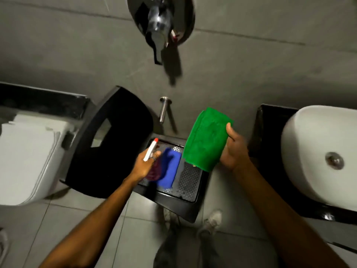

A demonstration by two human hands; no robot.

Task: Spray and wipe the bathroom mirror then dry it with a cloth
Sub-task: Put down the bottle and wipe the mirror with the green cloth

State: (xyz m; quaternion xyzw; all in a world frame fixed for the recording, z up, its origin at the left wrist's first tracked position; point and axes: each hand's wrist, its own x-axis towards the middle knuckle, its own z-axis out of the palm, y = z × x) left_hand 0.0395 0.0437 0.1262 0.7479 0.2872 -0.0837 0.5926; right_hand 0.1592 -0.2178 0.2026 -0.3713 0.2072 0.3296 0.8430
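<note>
My right hand grips a folded green cloth, held up above the right side of a black chair seat. My left hand is closed around a spray bottle with a white head and red nozzle tip; its dark reddish body is blurred below my fingers. A blue cloth lies on the seat right beside the bottle. A small round mirror on a chrome arm is mounted on the grey wall at the top of the view.
The chair's black backrest leans left of the seat. A white toilet stands at the left, a white basin on a black counter at the right. A chrome spout sticks out of the wall. My feet stand on grey tiles.
</note>
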